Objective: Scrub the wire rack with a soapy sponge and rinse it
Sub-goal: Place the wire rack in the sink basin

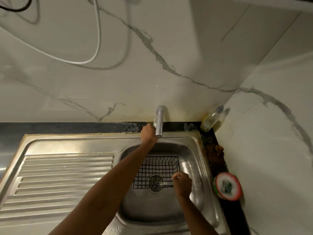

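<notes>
Two hands working: right hand (pixel 182 183) fingers gripping the black wire basket (pixel 156 172); left hand (pixel 148 134) fingers seemingly curling around the faucet (pixel 159 121).

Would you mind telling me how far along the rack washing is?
Done: the wire rack already sits in the sink. In hand: the right hand grips its corner and the left hand is at the tap; no water shows. Left: scrubbing and rinsing; the scrubber sits in its soap tub.
</notes>
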Available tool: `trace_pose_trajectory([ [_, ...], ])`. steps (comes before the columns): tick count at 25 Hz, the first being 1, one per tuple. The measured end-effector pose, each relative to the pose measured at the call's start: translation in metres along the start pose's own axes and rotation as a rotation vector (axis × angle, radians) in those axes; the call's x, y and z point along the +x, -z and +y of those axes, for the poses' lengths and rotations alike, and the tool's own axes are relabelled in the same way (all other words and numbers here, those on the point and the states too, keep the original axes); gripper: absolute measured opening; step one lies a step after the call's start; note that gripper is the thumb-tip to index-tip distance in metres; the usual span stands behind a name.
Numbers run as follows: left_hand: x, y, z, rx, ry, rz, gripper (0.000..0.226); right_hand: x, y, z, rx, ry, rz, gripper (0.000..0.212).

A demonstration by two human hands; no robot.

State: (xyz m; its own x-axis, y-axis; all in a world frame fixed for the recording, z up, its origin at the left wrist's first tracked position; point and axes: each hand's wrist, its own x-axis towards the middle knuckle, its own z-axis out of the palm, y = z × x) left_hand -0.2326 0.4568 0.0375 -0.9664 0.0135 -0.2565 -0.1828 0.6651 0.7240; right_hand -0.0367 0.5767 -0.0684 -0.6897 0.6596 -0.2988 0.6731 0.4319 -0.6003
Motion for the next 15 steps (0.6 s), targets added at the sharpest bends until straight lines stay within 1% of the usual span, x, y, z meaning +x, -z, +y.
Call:
trace_pose_trajectory([
  [1,0.004,-0.002,-0.003,-0.015,-0.003,0.002,0.029,-0.001,0.000,-0.003,0.008,0.007,-0.005,0.025],
  [3,0.010,-0.002,-0.007,-0.158,0.080,-0.047,0.020,0.003,-0.002,-0.009,0.022,0.025,-0.005,0.023],
  [5,0.013,-0.003,-0.013,-0.422,0.274,-0.071,0.012,0.007,-0.005,-0.015,0.053,0.039,-0.016,0.020],
  [7,0.007,0.000,-0.012,-0.758,0.533,-0.103,0.022,0.008,-0.008,-0.025,0.086,0.054,-0.037,0.016],
  [8,0.008,-0.001,-0.015,-0.852,0.595,-0.105,0.026,0.008,-0.009,-0.030,0.103,0.070,-0.041,0.016],
  [9,0.010,-0.001,-0.015,-0.886,0.616,-0.110,0.027,0.008,-0.009,-0.035,0.118,0.085,-0.039,0.015],
  [11,0.009,-0.001,-0.018,-0.873,0.604,-0.132,0.027,0.011,-0.010,-0.040,0.146,0.109,-0.029,0.015],
  [15,-0.007,-0.004,-0.052,-0.678,0.450,-0.100,0.016,0.009,-0.006,-0.051,0.156,0.128,-0.077,0.011],
])
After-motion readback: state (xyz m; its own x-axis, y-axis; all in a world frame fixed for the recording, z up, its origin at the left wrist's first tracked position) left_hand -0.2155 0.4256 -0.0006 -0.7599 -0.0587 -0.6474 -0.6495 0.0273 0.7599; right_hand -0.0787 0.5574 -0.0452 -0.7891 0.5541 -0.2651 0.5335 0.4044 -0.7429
